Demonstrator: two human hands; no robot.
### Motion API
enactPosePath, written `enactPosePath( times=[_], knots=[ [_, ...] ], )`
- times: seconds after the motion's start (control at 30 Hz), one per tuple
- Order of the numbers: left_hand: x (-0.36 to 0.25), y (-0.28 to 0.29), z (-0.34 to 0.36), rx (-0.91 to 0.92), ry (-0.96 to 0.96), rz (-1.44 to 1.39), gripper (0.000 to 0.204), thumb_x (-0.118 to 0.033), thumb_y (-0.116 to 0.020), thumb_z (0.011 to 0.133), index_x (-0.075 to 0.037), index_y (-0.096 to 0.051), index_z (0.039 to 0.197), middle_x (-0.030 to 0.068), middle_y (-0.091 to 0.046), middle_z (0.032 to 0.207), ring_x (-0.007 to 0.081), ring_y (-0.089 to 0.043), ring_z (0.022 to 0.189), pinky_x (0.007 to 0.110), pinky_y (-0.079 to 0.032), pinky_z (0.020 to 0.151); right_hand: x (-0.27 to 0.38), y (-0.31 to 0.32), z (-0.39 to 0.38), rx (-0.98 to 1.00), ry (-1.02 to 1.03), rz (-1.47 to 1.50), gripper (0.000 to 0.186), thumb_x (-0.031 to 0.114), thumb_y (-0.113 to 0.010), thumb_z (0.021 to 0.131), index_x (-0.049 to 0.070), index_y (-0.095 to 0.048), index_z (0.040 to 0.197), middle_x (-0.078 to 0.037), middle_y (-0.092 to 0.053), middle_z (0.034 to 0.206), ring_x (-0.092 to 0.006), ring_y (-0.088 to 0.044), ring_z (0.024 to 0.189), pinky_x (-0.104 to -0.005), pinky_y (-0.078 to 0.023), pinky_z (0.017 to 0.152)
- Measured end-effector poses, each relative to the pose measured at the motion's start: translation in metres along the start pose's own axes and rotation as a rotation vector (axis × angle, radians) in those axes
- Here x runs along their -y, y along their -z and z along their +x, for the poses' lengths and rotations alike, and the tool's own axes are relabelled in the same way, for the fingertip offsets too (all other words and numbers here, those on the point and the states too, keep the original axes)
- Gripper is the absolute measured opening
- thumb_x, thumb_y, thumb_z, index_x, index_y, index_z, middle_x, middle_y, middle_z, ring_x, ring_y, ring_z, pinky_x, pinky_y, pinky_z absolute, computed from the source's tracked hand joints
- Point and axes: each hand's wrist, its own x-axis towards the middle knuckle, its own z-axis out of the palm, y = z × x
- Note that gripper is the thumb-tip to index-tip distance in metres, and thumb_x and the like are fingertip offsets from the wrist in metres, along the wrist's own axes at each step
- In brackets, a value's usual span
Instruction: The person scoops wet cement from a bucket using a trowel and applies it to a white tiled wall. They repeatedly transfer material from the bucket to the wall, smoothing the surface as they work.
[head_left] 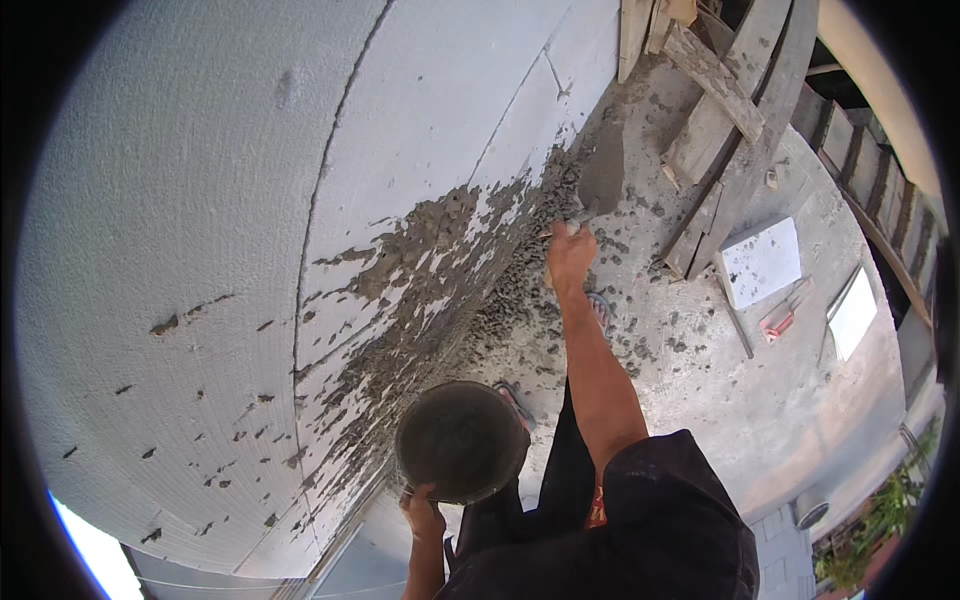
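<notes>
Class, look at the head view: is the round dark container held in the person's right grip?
No, the left grip holds the round dark container at its edge, while the right grip holds the trowel.

building site, mortar-splashed wall [420, 120], planks [715, 82]

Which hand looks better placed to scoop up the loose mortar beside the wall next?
Probably the right hand: it holds the trowel, whose blade is beside the loose mortar along the wall. The left hand is farther back, occupied with gripping the round container.
</notes>
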Motion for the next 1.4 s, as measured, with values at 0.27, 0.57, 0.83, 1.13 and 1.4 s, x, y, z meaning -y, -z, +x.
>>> enactPosePath(
  times=[0.27, 0.57, 0.83, 1.13, 1.4],
  knots=[
    [-0.068, 0.003, -0.004, -0.109, 0.576, -1.028, 0.038, 0.001, -0.071, 0.076, 0.006, -0.072, 0.114, 0.0102, -0.075, 0.108, 0.0213, -0.069, 0.096, 0.037, -0.054, 0.086, 0.069, 0.287, -0.130, 0.095, 0.184, -0.219, 0.026, 0.018, -0.069, 0.098, -0.005, -0.061, 0.108, -0.018, -0.067, 0.070, -0.0334, -0.068, 0.061, -0.0449, -0.051, 0.059],
    [-0.157, 0.088, -0.015, -0.135, -0.149, -0.823, 0.030, 0.002, -0.063, 0.074, 0.011, -0.076, 0.100, 0.0144, -0.069, 0.140, 0.0306, -0.054, 0.142, 0.040, -0.041, 0.116, 0.201, 0.366, -0.338, 0.823, 0.800, -1.141, 0.034, 0.026, -0.063, 0.100, -0.001, -0.060, 0.121, -0.024, -0.074, 0.099, -0.0421, -0.076, 0.088, -0.0525, -0.061, 0.077],
    [-0.158, 0.213, -0.047, -0.074, -0.579, -1.128, 0.027, 0.009, -0.060, 0.071, 0.010, -0.075, 0.094, 0.0094, -0.068, 0.145, 0.0293, -0.039, 0.156, 0.045, -0.031, 0.125, 0.298, 0.395, -0.505, 0.432, 1.078, -1.209, 0.022, 0.020, -0.060, 0.102, -0.001, -0.065, 0.104, -0.020, -0.072, 0.087, -0.0378, -0.076, 0.083, -0.0459, -0.061, 0.072],
    [-0.121, 0.323, -0.127, -0.045, -0.925, -1.105, 0.003, 0.004, -0.064, 0.069, 0.003, -0.065, 0.071, 0.0085, -0.075, 0.133, 0.0294, -0.052, 0.148, 0.062, -0.005, 0.130, 0.269, 0.398, -0.587, 0.685, 0.900, -1.183, 0.042, 0.035, -0.071, 0.097, -0.006, -0.070, 0.104, -0.028, -0.073, 0.096, -0.0453, -0.072, 0.096, -0.0533, -0.058, 0.086],
    [-0.048, 0.281, -0.119, 0.096, -0.516, -1.474, 0.049, 0.010, -0.061, 0.072, 0.008, -0.074, 0.119, 0.0140, -0.074, 0.131, 0.0233, -0.064, 0.128, 0.038, -0.044, 0.114, 0.183, 0.350, -0.651, 1.124, 0.062, -0.098, 0.044, 0.035, -0.077, 0.097, -0.005, -0.067, 0.109, -0.004, -0.057, 0.066, -0.0112, -0.053, 0.049, -0.0322, -0.046, 0.048]
  ],
)
